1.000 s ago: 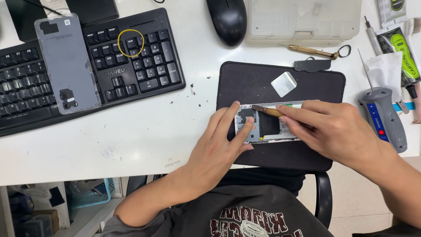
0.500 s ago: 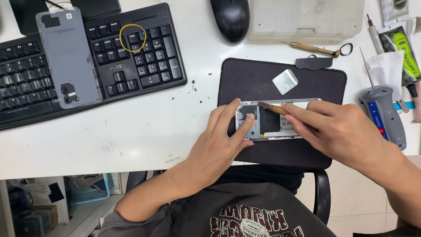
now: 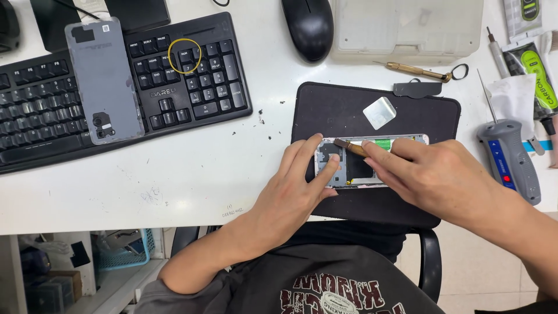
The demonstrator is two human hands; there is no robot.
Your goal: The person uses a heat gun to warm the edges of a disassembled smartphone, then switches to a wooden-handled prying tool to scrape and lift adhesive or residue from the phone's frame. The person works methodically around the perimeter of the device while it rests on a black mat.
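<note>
It was probably a phone repair desk: a white table (image 3: pixel 174 180) held a keyboard (image 3: pixel 192 87), small screwdrivers (image 3: pixel 421 71), and an opened phone (image 3: pixel 354 166).

At one o'clock of the view we find two packages: a narrow clear sachet with a black-and-green label (image 3: pixel 528 11) at the top edge, and just below it a black tube-shaped pack with a bright green label (image 3: pixel 537 78). We see no screens or signs.
</note>
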